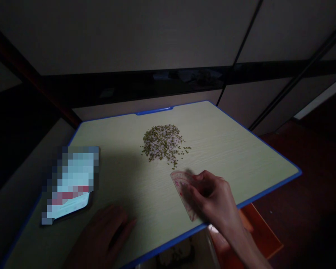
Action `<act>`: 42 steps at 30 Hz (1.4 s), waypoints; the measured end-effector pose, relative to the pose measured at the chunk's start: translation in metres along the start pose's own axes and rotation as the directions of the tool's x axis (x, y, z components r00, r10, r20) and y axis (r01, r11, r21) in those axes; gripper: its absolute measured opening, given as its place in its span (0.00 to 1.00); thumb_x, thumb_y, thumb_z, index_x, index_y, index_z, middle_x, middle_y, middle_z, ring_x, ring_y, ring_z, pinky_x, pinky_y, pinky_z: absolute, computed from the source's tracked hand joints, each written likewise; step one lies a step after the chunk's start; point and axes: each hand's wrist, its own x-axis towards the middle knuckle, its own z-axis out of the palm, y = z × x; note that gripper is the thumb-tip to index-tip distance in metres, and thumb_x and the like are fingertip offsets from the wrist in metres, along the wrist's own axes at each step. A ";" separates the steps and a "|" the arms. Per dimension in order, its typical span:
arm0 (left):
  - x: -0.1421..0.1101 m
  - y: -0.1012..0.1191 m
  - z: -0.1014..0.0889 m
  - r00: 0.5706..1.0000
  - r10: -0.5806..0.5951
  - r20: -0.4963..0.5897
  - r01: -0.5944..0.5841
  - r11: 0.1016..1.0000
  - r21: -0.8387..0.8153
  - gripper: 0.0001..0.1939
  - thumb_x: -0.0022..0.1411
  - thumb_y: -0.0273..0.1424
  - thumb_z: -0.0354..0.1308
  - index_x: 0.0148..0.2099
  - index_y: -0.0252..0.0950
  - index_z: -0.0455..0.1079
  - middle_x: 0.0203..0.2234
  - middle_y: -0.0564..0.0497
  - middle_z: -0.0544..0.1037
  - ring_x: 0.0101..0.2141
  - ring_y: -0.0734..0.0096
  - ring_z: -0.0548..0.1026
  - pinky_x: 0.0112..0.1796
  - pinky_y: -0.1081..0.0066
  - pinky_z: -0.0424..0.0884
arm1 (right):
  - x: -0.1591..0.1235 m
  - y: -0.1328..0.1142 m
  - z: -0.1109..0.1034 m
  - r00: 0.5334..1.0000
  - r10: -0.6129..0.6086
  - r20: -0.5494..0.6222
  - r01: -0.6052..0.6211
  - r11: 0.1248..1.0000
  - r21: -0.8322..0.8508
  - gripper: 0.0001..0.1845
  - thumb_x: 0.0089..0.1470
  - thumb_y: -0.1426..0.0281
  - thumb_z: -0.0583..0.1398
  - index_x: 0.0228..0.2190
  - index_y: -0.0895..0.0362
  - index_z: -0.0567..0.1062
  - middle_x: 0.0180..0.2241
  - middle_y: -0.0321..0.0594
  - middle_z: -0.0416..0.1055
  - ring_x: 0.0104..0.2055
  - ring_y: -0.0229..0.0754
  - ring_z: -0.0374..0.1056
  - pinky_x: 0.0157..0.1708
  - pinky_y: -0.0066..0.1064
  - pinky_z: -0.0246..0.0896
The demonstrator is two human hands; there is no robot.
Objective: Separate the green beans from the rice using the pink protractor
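My right hand point(216, 198) pinches a clear plastic protractor point(181, 186) between thumb and fingers. The protractor is near the front right of the light wood-grain table point(235, 149), with its curved edge partly covered by my fingers. Just beyond it lies a loose pile of small green beans mixed with pale grains point(162, 142); a few are scattered toward the protractor, apart from it. In shadow at the front left, my left hand point(108, 231) rests on the tabletop with nothing visible in it, thumb apart from the fingers.
A lit phone or tablet, partly pixelated point(72, 179), lies at the table's left. The table has a blue rim point(268, 190) and a blue handle point(153, 111). Below the front edge are a pale container with dark contents point(204, 250) and an orange box point(260, 228). Cabinet panels point(134, 37) stand behind.
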 end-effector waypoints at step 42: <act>-0.005 0.003 0.009 0.967 -0.247 0.063 0.253 0.962 -0.100 0.22 0.65 0.48 0.44 0.34 0.34 0.63 0.23 0.50 0.62 0.25 0.68 0.63 0.30 0.74 0.64 | 0.001 0.047 -0.043 0.910 0.342 -0.232 -0.321 0.939 0.125 0.14 0.39 0.61 0.61 0.27 0.58 0.68 0.18 0.41 0.70 0.20 0.44 0.67 0.19 0.32 0.58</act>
